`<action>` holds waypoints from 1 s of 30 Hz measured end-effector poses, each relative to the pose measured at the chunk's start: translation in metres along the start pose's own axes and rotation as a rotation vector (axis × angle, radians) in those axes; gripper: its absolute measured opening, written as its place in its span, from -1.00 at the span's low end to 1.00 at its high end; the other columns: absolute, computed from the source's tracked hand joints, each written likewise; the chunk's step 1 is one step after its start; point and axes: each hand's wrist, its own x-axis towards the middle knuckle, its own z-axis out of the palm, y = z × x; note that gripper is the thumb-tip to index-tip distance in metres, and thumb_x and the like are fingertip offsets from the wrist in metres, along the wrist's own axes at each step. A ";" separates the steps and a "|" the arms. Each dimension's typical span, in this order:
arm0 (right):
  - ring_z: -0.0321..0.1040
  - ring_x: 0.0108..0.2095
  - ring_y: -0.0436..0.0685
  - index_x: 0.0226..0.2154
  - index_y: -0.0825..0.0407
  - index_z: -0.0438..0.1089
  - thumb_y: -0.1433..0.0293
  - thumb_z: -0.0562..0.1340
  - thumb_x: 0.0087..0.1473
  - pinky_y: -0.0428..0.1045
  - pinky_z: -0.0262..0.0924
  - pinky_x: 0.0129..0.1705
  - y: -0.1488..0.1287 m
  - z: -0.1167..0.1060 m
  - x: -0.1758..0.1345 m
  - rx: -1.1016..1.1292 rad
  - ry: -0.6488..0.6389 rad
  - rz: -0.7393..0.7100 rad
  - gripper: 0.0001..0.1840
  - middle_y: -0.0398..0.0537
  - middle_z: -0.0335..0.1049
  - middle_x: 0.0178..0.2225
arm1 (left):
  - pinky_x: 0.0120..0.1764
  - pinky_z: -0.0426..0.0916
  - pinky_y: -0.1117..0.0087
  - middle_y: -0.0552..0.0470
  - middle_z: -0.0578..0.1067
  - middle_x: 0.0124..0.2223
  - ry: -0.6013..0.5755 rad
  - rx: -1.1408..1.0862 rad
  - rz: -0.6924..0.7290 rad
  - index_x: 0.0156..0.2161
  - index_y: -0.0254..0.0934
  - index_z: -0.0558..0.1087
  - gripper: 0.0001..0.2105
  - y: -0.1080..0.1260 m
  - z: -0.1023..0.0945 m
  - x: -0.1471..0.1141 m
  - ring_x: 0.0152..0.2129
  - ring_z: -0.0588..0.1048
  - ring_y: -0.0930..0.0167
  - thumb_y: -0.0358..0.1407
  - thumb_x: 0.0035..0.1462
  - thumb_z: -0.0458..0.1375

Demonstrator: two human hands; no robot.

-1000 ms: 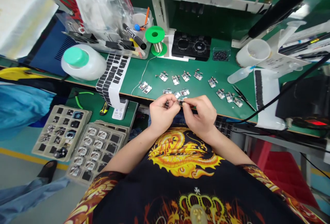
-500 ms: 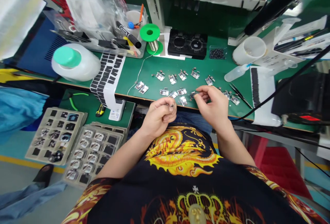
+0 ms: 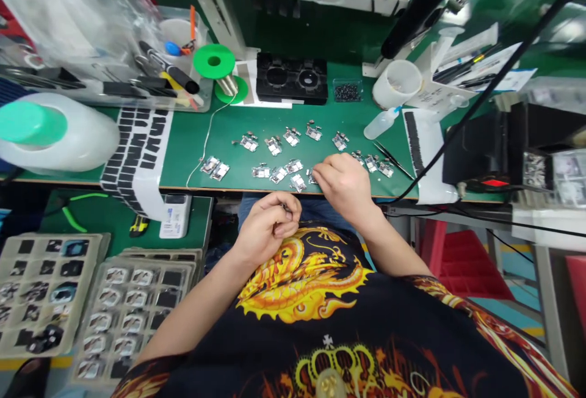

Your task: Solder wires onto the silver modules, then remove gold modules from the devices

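My left hand (image 3: 270, 227) is curled just off the bench's front edge, fingers closed around a small dark metallic piece that mostly hides between them. My right hand (image 3: 345, 184) reaches over the edge, palm down, its fingertips pinched together at a small silver electronic module (image 3: 312, 176) on the bench. Fingers cover part of that module. Just left of it lies another silver module (image 3: 298, 182), among several like it. Two more modules (image 3: 215, 168) lie side by side farther left. Beyond the right hand are further modules (image 3: 385, 169) and black tweezers (image 3: 394, 160).
Behind the modules stand a solder wire spool (image 3: 215, 62), a black twin-ring fixture (image 3: 292, 77) and a box of tiny black parts (image 3: 348, 90). A dropper bottle (image 3: 382, 123) lies right. A large white bottle (image 3: 86, 135) and compartment trays (image 3: 132, 318) are at left.
The camera has turned, so the bench appears shifted left. My right fingers have drawn together over the module's spot. My left hand remains closed, its fingers slightly turned.
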 end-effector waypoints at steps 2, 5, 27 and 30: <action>0.45 -0.17 0.18 -0.12 -0.01 0.63 0.37 0.21 0.51 0.13 0.33 -0.09 0.005 -0.005 -0.003 0.067 0.038 0.031 -0.75 0.02 0.62 -0.18 | -0.54 -0.06 0.52 0.09 0.48 -0.38 0.024 0.003 -0.009 -0.40 -0.31 0.54 -0.91 0.000 0.000 0.000 -0.68 0.15 0.69 -0.50 -0.08 0.27; 0.54 -0.10 0.19 -0.06 0.00 0.62 0.38 0.20 0.49 0.15 0.41 -0.01 0.020 -0.021 -0.010 0.155 0.162 0.153 -0.76 0.04 0.65 -0.14 | -0.54 -0.05 0.51 0.09 0.47 -0.38 0.025 0.002 -0.034 -0.37 -0.30 0.51 -0.88 -0.001 0.000 0.000 -0.67 0.17 0.68 -0.50 -0.07 0.28; 0.44 -0.17 0.20 -0.09 0.00 0.63 0.37 0.23 0.48 0.15 0.31 -0.10 0.022 -0.011 -0.008 0.090 0.128 0.035 -0.77 0.01 0.56 -0.23 | -0.56 -0.13 0.49 0.15 0.34 -0.54 0.007 0.062 -0.129 -0.32 -0.31 0.60 -0.90 -0.002 -0.006 0.000 -0.69 0.10 0.65 -0.33 0.07 0.39; 0.50 -0.18 0.16 -0.14 -0.01 0.60 0.39 0.25 0.46 0.14 0.36 -0.05 0.027 -0.018 -0.013 0.142 0.245 0.117 -0.83 -0.02 0.63 -0.21 | -0.56 -0.14 0.49 0.15 0.34 -0.53 0.011 0.067 -0.134 -0.32 -0.31 0.60 -0.89 -0.002 -0.007 0.000 -0.69 0.09 0.66 -0.32 0.07 0.41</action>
